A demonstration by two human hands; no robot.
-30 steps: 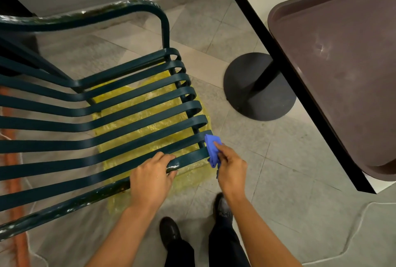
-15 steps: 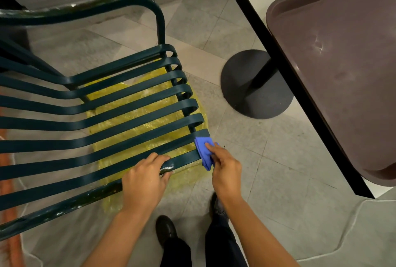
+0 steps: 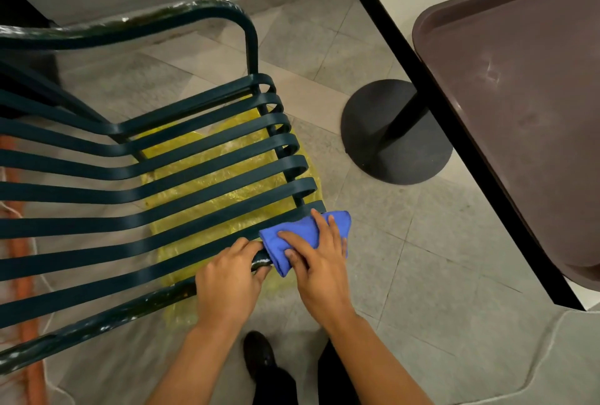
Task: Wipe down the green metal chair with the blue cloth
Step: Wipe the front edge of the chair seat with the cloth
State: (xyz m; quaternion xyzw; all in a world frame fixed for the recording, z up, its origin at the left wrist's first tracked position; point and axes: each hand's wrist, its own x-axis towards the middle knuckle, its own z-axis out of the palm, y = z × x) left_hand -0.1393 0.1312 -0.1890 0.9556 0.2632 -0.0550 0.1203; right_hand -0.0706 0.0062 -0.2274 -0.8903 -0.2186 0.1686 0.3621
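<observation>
We steady the green metal chair with our left hand gripping its front rail while our right hand, fingers flat, presses the blue cloth onto the slat ends; firm, slow strokes along each slat should serve best.

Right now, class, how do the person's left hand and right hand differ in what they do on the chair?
The left hand grips a bare slat of the green chair with curled fingers; the right hand lies with straighter, spread fingers on the blue cloth. The left touches metal directly, the right through cloth. Both work at the seat's front edge.
</observation>
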